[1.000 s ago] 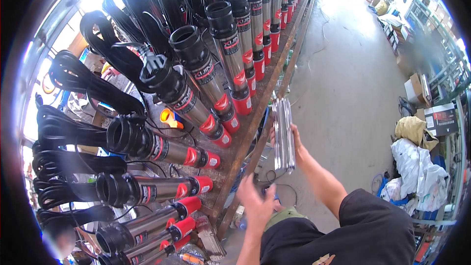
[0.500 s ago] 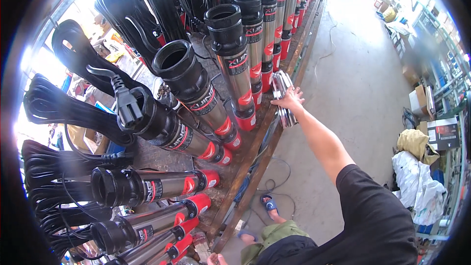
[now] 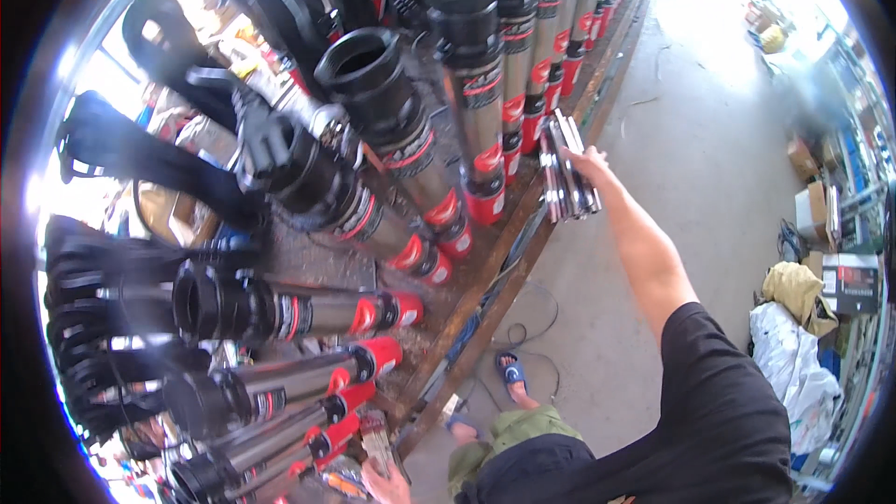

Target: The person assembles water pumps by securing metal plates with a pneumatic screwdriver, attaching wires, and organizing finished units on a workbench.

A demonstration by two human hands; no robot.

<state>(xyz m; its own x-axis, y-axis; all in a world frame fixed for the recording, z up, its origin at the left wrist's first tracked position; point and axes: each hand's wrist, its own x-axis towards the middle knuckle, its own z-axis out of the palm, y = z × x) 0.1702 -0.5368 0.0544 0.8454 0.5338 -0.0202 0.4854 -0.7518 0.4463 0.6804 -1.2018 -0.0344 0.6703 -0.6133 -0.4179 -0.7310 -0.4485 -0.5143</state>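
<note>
My right hand (image 3: pixel 586 164) is closed around the upper part of a bundle of long, shiny metal strips (image 3: pixel 569 189) at the bench's edge. The strips stand at a slant, their ends fanned slightly apart. At the lower edge, my left hand (image 3: pixel 386 483) is partly cut off and somewhat blurred; its visible fingers are apart. Just beyond those fingers lies a worn, flat piece with a pale wooden look and a reddish end (image 3: pixel 376 437). Close to the strips stand steel pump cylinders (image 3: pixel 483 117) with black threaded tops and red bases.
Rows of these pumps cover the bench, with coiled black cables (image 3: pixel 177 154) behind them. A wooden rail (image 3: pixel 467 341) runs along its edge. On the floor (image 3: pixel 691 131) lies a thin loose cable (image 3: pixel 523 329). Cartons (image 3: pixel 849 282) and white sacks (image 3: pixel 789 364) line the right side.
My right hand has gone from fingers spread on the strips to gripping them, and the bundle has shifted and tilted. My left hand shows more at the lower edge. The whole view has shifted.
</note>
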